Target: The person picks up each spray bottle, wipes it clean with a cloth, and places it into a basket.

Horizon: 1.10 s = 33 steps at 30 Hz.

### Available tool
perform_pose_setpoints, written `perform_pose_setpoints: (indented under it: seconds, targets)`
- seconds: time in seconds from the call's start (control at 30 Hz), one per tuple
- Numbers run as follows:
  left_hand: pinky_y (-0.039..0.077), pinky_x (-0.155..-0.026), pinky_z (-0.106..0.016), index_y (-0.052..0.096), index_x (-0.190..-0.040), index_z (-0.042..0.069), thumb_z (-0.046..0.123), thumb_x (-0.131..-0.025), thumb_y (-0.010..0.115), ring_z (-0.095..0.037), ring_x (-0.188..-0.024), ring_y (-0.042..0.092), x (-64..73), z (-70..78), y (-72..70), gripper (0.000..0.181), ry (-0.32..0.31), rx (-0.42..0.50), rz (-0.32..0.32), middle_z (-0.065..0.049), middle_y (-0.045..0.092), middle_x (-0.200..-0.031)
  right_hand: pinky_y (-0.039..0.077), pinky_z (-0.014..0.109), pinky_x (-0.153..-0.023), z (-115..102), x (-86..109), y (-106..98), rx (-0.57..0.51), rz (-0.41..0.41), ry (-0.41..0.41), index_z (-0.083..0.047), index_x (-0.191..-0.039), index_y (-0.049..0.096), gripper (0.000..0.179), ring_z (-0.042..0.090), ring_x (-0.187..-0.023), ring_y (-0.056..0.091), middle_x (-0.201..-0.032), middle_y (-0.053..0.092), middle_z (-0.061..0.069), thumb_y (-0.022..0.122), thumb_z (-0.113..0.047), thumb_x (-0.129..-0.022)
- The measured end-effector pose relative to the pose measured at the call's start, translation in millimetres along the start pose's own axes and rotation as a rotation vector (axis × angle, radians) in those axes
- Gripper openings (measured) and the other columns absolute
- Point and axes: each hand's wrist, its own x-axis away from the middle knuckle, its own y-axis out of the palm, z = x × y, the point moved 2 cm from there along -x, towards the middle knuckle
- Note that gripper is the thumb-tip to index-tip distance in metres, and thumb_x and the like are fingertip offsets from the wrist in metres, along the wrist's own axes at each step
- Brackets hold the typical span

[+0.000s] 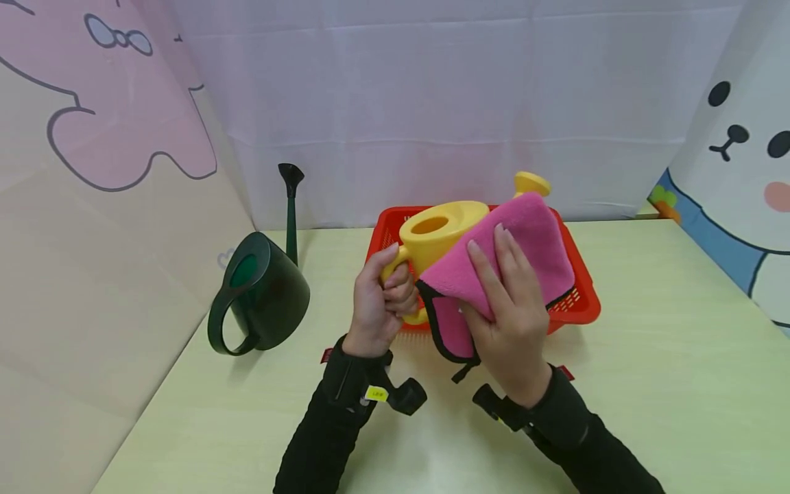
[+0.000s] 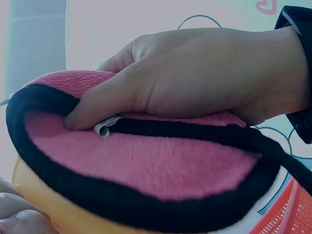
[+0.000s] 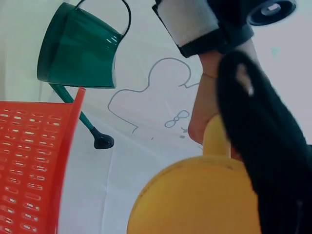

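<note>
1. The left hand (image 1: pixel 373 305) has its fingers curled round the handle of the yellow watering can (image 1: pixel 465 214), which sits tilted just beyond that hand, between the two.
2. The right hand (image 1: pixel 513 322) lies with fingers extended over the pink cloth (image 1: pixel 533 240), pressing it against the can's side.
3. To work the cloth well, the left hand should grip firmly against the push, I judge, while the right palm spreads pressure evenly and the loose flap below it is tucked in.
4. Beyond both hands is the red basket (image 1: pixel 580 309); whether the can touches it is hard to tell, since hands and cloth block the view.
5. Count: two hands, one cloth, one basket, two watering cans, the second being the dark green can (image 1: pixel 280 298) left of the left hand.
</note>
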Motion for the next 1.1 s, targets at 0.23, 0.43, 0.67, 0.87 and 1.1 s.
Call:
perform_pose_setpoints:
  seconds: [0.23,0.43,0.67,0.87,1.1]
  targets:
    - [0.019,-0.038,-0.014,0.033,-0.054,0.021,0.026,-0.096,0.028,0.001,-0.037,0.027,-0.3,-1.2,0.0,0.042,-0.013,0.056,0.056,0.014,0.033,-0.046,0.037,0.038,-0.105,-10,6.9,8,0.113,-0.004,-0.151,-0.01,-0.117,0.062,0.035,0.034,-0.118,0.05,-0.122,0.057,0.021,0.056,-0.031,-0.089]
    - [0.025,-0.04,-0.012,0.033,-0.058,0.021,0.027,-0.096,0.028,0.002,-0.039,0.028,0.2,-0.4,1.8,0.039,-0.048,0.102,0.068,0.014,0.032,-0.048,0.03,0.039,-0.11,-20,13.0,15,0.143,-0.002,-0.313,-0.009,-0.111,0.064,0.033,0.031,-0.113,0.053,-0.114,0.062,0.018,0.055,-0.032,-0.09]
    - [0.025,-0.041,-0.012,0.034,-0.058,0.021,0.028,-0.096,0.027,0.003,-0.039,0.028,0.5,1.4,1.1,0.038,-0.065,0.1,0.064,0.014,0.032,-0.048,0.029,0.039,-0.11,-23,14.4,18,0.141,-0.025,-0.352,-0.007,-0.11,0.065,0.032,0.031,-0.112,0.052,-0.113,0.064,0.016,0.055,-0.031,-0.09]
    - [0.024,-0.039,-0.012,0.034,-0.055,0.021,0.028,-0.095,0.028,0.003,-0.037,0.028,-0.4,2.1,0.0,0.041,-0.059,0.117,0.032,0.014,0.032,-0.047,0.028,0.039,-0.111,-18,10.5,16,0.121,-0.047,-0.325,-0.007,-0.11,0.064,0.035,0.031,-0.113,0.051,-0.114,0.063,0.017,0.054,-0.033,-0.09]
    - [0.012,-0.038,-0.019,0.033,-0.05,0.021,0.025,-0.096,0.026,0.0,-0.034,0.027,-3.3,3.2,-2.7,0.047,-0.004,0.075,0.021,0.013,0.032,-0.042,0.031,0.036,-0.109,-5,0.9,7,-0.071,-0.05,-0.15,-0.005,-0.114,0.063,0.038,0.026,-0.124,0.048,-0.12,0.06,0.016,0.055,-0.034,-0.09]
